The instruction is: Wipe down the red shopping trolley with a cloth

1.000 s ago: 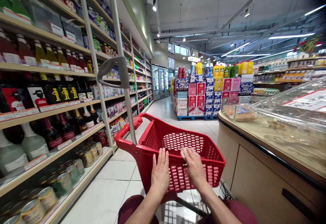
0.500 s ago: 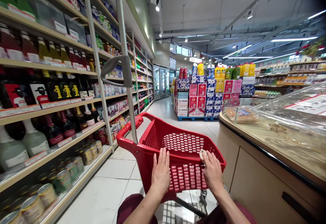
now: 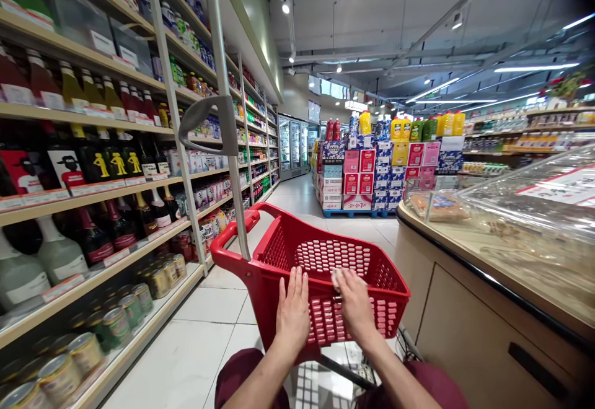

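Observation:
A red plastic shopping cart (image 3: 274,254) stands side-on in front of me, its basket walls full of slots. My left hand (image 3: 294,310) lies with stretched fingers flat against the near side of the basket, fingertips at the rim. A crumpled whitish cloth (image 3: 335,279) shows at the fingertips of my right hand (image 3: 356,303), which is closed on it over the near rim. Most of that cloth is hidden under the fingers. From the cart's handle end rises a grey metal pole (image 3: 226,74) with a grey loop grip (image 3: 209,125).
Shelves of bottles and cans (image 3: 88,189) line the left side. A counter with clear covers (image 3: 483,241) stands close on the right. Stacked drink cartons (image 3: 357,180) on a blue pallet are ahead, with glass-door fridges (image 3: 292,142) behind. White floor tiles (image 3: 199,334) show between.
My right hand has slid left along the near rim with the cloth, closer to my left hand. My left hand stays in place on the basket side.

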Available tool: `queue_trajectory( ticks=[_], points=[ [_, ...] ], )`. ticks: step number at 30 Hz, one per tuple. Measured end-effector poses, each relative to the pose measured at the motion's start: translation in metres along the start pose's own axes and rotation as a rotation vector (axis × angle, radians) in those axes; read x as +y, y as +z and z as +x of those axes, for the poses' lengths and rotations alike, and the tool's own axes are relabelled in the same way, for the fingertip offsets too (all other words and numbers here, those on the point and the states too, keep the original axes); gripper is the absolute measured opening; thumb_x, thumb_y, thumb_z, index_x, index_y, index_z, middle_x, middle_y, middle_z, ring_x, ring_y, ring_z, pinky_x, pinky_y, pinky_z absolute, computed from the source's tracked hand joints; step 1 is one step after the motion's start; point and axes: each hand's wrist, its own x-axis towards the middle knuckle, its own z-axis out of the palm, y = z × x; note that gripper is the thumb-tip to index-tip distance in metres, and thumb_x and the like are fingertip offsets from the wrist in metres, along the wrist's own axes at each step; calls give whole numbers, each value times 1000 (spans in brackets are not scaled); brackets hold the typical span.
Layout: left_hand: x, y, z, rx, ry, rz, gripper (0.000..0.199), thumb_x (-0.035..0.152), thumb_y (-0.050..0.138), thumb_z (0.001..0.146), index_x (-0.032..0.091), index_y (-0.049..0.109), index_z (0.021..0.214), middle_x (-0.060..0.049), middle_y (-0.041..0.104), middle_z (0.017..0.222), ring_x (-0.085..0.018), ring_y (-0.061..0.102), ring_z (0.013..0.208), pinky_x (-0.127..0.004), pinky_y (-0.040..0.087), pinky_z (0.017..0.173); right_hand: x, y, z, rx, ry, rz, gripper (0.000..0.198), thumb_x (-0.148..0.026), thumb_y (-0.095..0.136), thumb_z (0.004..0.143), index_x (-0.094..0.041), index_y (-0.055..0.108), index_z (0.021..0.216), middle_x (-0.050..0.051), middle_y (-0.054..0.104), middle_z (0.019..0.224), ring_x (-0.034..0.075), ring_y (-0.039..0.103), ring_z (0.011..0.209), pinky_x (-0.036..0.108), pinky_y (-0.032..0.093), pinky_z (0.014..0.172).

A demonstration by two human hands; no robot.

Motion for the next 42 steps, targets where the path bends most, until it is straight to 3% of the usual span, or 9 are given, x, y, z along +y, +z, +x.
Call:
queue_trajectory(
  ticks=[2,4,9,15,21,27,33,39,42],
  points=[
    [-2,0,0,3,12,4,67,12,40,67,9,27,133,-11,28,141,-22,5,133,-45,14,106,-2,1,0,-4,-96,34,53,-1,29,76,-20,49,121,5,50,126,20,35,122,40,30,97],
    [-3,0,-1,4,22,6,69,13,41,67,10,26,134,-10,28,141,-22,3,133,-46,12,106,16,-2,-5,11,-88,23,53,-2,30,76,-22,49,121,4,49,126,20,34,122,40,30,97],
    [0,0,0,9,15,8,68,12,41,66,8,28,133,-12,28,141,-23,2,133,-46,12,106,75,-14,-23,81,240,-157,48,-5,29,75,-15,56,113,11,53,119,24,37,119,43,32,94],
    [0,0,1,3,1,26,67,12,41,67,9,29,133,-12,29,140,-23,2,133,-47,12,106,36,-6,-10,8,-88,2,53,-2,29,75,-22,52,118,3,50,124,19,35,121,39,32,96],
    [2,-1,1,-14,-2,20,69,11,40,65,10,28,133,-11,29,140,-23,5,133,-48,14,105,60,-10,-16,94,229,-94,50,-3,27,75,-13,55,115,12,53,119,24,37,119,44,31,96],
    [0,0,0,1,8,16,66,13,40,68,10,29,133,-12,29,140,-23,5,133,-47,14,105,9,-1,-6,34,-73,54,53,-1,29,76,-21,50,120,4,50,125,20,35,122,40,30,98],
    [2,2,-1,2,-4,22,64,12,41,68,10,32,131,-11,29,140,-24,7,133,-47,12,105,22,-3,-5,97,168,-31,51,-1,27,75,-15,54,116,10,52,120,24,37,120,43,32,96],
    [1,3,-2,-13,2,12,60,14,39,71,11,34,131,-11,30,140,-23,12,132,-47,15,105,-31,2,4,28,-155,96,52,-2,30,77,-21,49,122,4,49,126,21,35,122,40,30,98],
    [0,3,-2,-10,9,16,60,14,40,72,10,32,131,-11,29,140,-23,11,132,-47,15,105,-12,-2,3,37,-61,45,52,0,29,76,-17,51,119,8,51,123,22,37,120,40,31,97]
  ],
)
